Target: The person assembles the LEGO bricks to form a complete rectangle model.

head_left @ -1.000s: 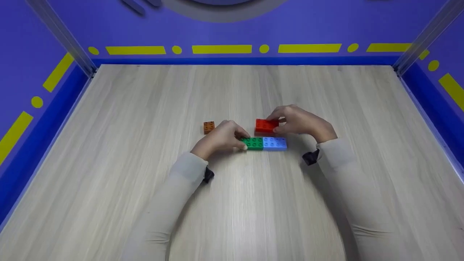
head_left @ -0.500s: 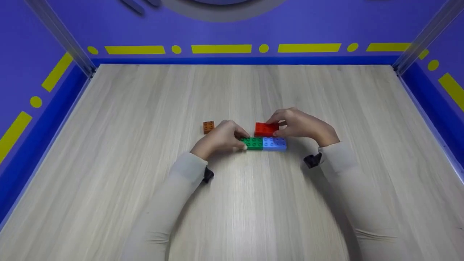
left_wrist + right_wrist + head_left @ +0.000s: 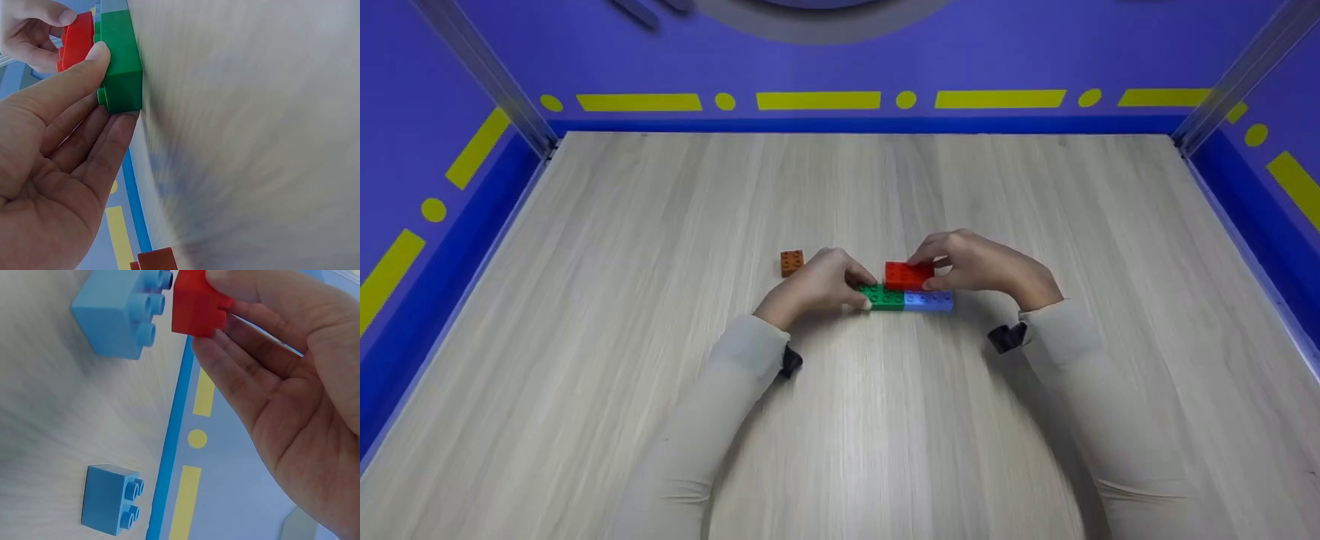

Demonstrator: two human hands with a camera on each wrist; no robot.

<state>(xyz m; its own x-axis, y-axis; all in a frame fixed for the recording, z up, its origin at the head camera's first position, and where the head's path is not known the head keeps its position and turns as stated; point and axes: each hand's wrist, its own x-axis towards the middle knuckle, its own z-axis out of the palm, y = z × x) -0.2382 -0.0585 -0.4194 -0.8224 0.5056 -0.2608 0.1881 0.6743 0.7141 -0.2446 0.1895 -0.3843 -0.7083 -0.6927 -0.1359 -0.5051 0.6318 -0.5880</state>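
A green toy building brick [image 3: 888,300] and a light blue brick [image 3: 931,303] lie end to end on the wooden table [image 3: 885,420]. My left hand [image 3: 819,285] pinches the green brick's left end between thumb and fingers, as the left wrist view also shows. Between thumb and fingers of my right hand [image 3: 986,262] is a red brick [image 3: 901,277], studs up. It sits close over the two bricks, spanning their seam and overlapping their far rows of studs. In the right wrist view, the red brick [image 3: 194,306] is beside the studs of the blue brick [image 3: 109,315].
Left of the left hand, a small orange-brown brick [image 3: 792,262] lies on the table. Another blue brick [image 3: 107,500] stands apart in the right wrist view; in the head view it is hidden. Blue walls with yellow marks [image 3: 818,100] border the table at the back and sides.
My right hand has brought the red brick toward me, from behind the green and light blue bricks to over their studs. The left hand has stayed on the green brick.
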